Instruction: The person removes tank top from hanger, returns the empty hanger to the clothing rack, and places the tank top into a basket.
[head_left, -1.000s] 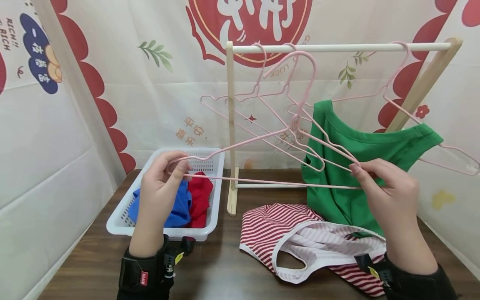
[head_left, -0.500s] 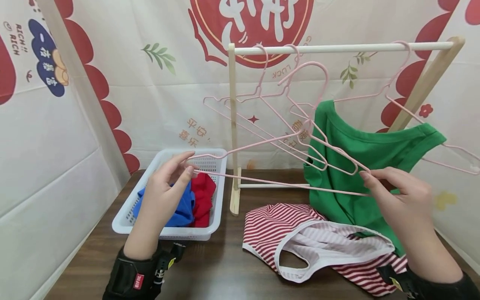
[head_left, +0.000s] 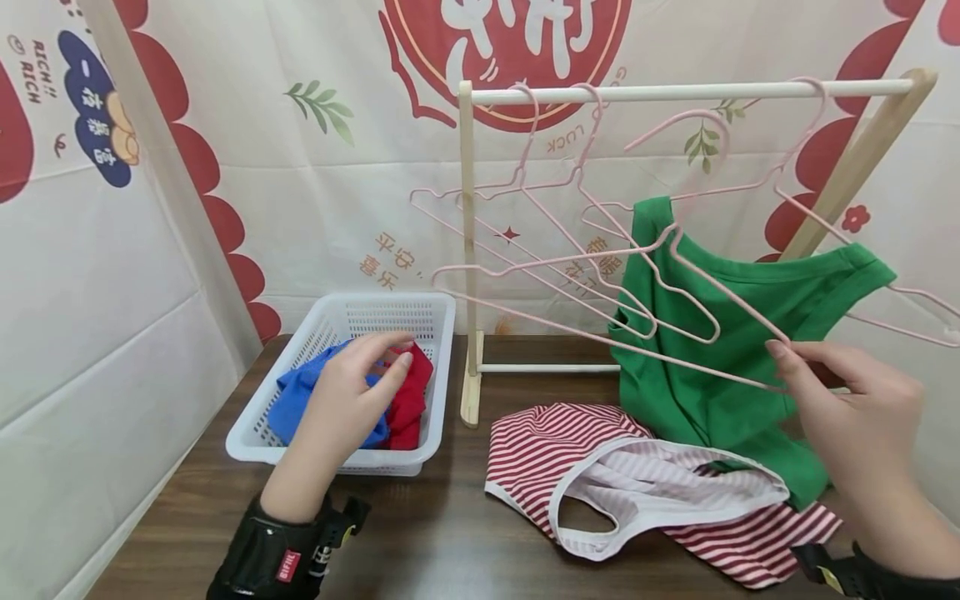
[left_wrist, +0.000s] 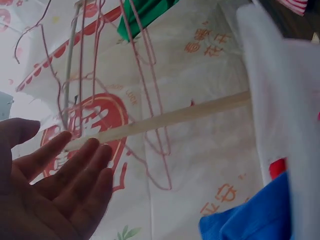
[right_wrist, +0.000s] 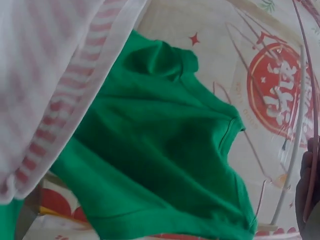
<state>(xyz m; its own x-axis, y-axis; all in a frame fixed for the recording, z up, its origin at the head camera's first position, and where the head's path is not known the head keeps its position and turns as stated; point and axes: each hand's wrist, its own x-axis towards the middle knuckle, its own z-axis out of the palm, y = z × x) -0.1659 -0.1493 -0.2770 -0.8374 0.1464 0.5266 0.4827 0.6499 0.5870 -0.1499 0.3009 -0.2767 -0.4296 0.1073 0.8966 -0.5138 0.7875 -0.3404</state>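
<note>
My right hand [head_left: 862, 408] pinches one end of a pink clothes hanger [head_left: 738, 300], which is held up in front of the rack with its hook uppermost and tilted. My left hand [head_left: 352, 408] holds nothing; it hovers over the basket, and in the left wrist view its fingers [left_wrist: 82, 182] are loosely extended. Below the hanger a red-and-white striped sleeveless top [head_left: 555, 433] lies on the table, neck opening toward me. A green tank top [head_left: 690, 392] hangs from another hanger behind it. In the right wrist view, my right fingers show only at the right edge.
A wooden rack with a white top bar [head_left: 675, 92] stands at the back, two bare pink hangers on its left part. At left, a white plastic basket [head_left: 405, 468] contains blue cloth [head_left: 296, 404] and red cloth [head_left: 414, 400]. Printed fabric walls enclose the table [head_left: 420, 533].
My left hand has let go of the hanger's left end and now hangs over the basket. My right hand has carried the hanger to the right and slightly down, tilting it.
</note>
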